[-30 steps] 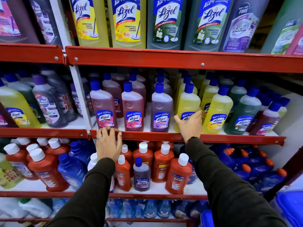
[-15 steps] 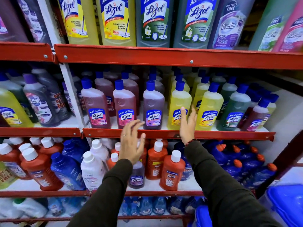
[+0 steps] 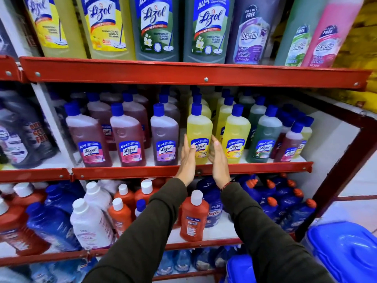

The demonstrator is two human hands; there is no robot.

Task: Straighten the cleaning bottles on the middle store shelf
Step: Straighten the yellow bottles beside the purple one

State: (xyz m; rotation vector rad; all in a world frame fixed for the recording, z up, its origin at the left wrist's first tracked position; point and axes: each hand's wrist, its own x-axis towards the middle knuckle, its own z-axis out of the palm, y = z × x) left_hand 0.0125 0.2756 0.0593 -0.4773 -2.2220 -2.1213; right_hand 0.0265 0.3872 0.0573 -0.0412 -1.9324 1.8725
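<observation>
The middle shelf (image 3: pixel 265 167) has a red front rim and holds rows of blue-capped Lizol bottles: two pink ones (image 3: pixel 89 139), a purple one (image 3: pixel 164 137), yellow ones and a green one (image 3: pixel 265 135). A front yellow bottle (image 3: pixel 199 129) stands upright. My left hand (image 3: pixel 187 158) is flat against its left side and my right hand (image 3: pixel 217 158) is flat by its right side, fingers straight and pointing up. Whether the palms press the bottle I cannot tell. A second yellow bottle (image 3: pixel 235 135) stands just right of my right hand.
Large Lizol and Bactin bottles (image 3: pixel 155 27) fill the shelf above. Below, orange Bactin bottles (image 3: pixel 193 217), white bottles and blue bottles (image 3: pixel 285 201) stand crowded. A red frame post (image 3: pixel 346 160) closes the right end. Blue plastic lids (image 3: pixel 346 252) sit at the bottom right.
My left hand left the shelf rim and rose to the right, up to the yellow bottle. My right hand shifted to the bottle's right side. The view moved closer and rightward.
</observation>
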